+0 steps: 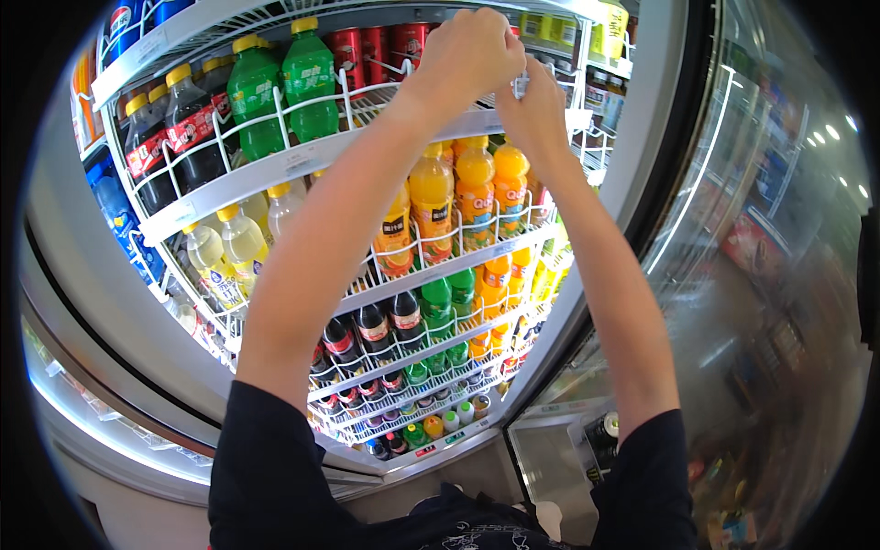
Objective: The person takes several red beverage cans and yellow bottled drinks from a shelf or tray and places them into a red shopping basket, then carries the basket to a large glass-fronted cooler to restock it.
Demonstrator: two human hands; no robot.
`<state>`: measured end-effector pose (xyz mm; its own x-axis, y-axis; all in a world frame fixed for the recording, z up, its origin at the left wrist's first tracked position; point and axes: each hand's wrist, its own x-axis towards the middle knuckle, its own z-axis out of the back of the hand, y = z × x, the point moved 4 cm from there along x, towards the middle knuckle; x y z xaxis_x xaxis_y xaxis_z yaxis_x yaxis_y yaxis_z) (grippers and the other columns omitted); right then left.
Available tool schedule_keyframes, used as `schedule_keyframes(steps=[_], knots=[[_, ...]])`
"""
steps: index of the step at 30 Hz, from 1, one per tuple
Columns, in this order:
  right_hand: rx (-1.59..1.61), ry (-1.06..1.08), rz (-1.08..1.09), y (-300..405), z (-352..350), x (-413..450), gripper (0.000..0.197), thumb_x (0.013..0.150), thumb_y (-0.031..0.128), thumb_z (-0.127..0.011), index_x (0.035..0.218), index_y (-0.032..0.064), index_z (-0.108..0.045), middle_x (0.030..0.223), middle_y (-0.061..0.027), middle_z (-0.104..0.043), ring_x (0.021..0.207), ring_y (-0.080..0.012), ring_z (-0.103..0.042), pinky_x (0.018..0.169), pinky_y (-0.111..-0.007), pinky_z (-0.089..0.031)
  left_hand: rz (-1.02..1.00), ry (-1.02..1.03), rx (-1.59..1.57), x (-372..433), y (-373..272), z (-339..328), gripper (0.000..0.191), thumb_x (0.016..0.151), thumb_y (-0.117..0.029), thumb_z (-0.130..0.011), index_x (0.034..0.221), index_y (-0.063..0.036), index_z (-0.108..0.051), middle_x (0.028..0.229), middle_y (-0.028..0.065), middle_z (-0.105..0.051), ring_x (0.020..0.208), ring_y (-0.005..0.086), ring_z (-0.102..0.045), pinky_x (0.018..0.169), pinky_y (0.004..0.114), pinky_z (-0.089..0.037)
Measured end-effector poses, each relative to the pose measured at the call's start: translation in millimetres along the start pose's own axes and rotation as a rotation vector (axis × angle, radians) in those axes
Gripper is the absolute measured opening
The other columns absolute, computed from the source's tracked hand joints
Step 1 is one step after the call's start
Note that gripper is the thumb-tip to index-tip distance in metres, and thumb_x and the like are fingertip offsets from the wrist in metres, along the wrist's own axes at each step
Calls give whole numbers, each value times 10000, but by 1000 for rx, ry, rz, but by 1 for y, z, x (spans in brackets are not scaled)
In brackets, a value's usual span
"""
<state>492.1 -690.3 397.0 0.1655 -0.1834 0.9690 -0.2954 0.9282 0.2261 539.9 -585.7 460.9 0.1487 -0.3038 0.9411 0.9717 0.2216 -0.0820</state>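
Both arms reach up to the upper wire shelf of a lit drinks cooler. My left hand (474,51) is bent over at the shelf's front, its fingers turned away; what it holds, if anything, is hidden. Close beside it, my right hand (535,103) is raised with curled fingers near a small clear thing that I cannot make out. Red cans (346,56) stand behind the wire rail to the left of the hands. Green soda bottles (310,82) with yellow caps are further left. Below the hands, orange juice bottles (431,199) line the shelf beneath.
Cola bottles (192,127) and pale yellow drink bottles (242,240) fill the left side. Lower wire shelves hold more bottles. An open glass door (749,275) stands at the right, beyond the cooler's frame (636,130). Another lit cooler edge (117,419) lies at lower left.
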Motion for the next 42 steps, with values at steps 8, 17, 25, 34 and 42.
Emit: schedule_keyframes(steps=[8,17,25,34,42], knots=[[-392,466,-382,-52,-55,59,581,831,369,-488,1240,-44,-469,1229,-289,-563,1229,-425,-474,1026,-484,-372,121,529,409,65,61,-39,304,707,-234,-617,903,-22,-713,891,194,-697,859,319,-688,784,397,-549],[-427,523,-530,-62,-52,67,650,838,383,-427,1399,54,-403,1324,-264,-514,1261,-392,-477,1072,-473,-328,267,502,505,90,133,-100,742,752,-310,-608,1355,72,-405,1421,299,-375,1308,355,-430,1060,423,-389],[-392,548,-558,-71,-46,65,615,832,402,-469,1337,50,-478,1287,-209,-569,1236,-356,-514,1052,-462,-342,347,630,474,93,131,-129,948,753,-389,-685,1460,4,-192,1437,241,-361,1280,351,-460,1021,426,-440],[-351,424,-495,-70,-42,58,580,857,441,-484,1267,32,-516,1190,-253,-607,1168,-400,-551,1003,-467,-408,27,388,233,93,129,-133,809,678,-385,-768,1250,39,-384,1223,310,-538,1158,425,-534,982,431,-446],[-236,359,-473,-64,-33,44,577,904,358,-453,1257,-96,-419,1239,-276,-547,1278,-380,-400,1104,-427,-247,-37,505,171,81,103,-125,618,679,-295,-746,1182,-5,-535,1166,278,-575,1144,412,-520,963,412,-427]])
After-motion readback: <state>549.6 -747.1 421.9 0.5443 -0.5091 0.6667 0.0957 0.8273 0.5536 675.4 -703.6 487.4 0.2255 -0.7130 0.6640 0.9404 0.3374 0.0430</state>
